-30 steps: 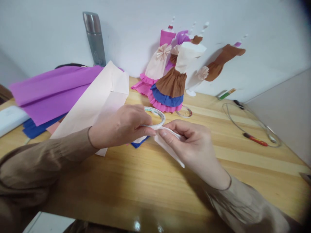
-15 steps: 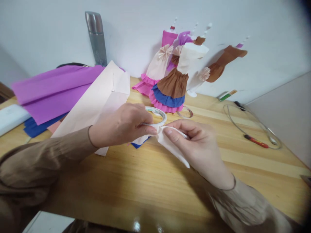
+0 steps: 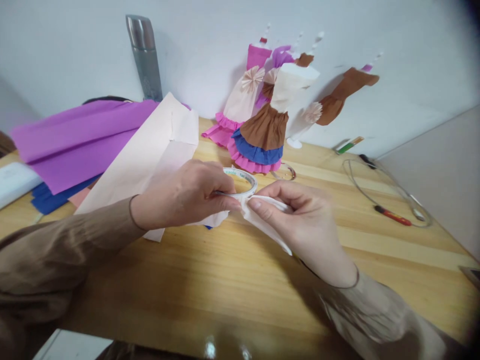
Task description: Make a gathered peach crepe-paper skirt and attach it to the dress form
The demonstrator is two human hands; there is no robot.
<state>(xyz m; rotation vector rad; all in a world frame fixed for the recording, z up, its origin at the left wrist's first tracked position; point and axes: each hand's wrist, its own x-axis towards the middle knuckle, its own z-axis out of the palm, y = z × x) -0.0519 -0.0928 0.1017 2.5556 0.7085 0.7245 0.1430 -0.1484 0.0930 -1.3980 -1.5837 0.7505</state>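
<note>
Between my hands, above the table, is a piece of white crepe paper (image 3: 267, 223), gathered narrow where my fingers meet. My left hand (image 3: 187, 196) pinches its left part and also grips a roll of tape (image 3: 250, 181), whose ring stands out past the fingers. My right hand (image 3: 300, 212) is closed on the paper's right part, thumb on top, with a corner hanging below. The two thumbs are close together. Beneath the paper a small bit of blue shows on the table. The far side of the tape roll is hidden by my left hand.
Several small mannequins in crepe paper dresses (image 3: 264, 125) stand along the wall. Purple crepe paper (image 3: 86, 135) and a cream sheet (image 3: 150, 145) lie at left, before a metal flask (image 3: 144, 60). At right are a cable (image 3: 348, 175) and a red-and-black tool (image 3: 393, 215).
The view has shifted slightly. Both hands keep their pinch at nearly the same place; white paper left of the thumbs now covers more of the blue piece beneath.
</note>
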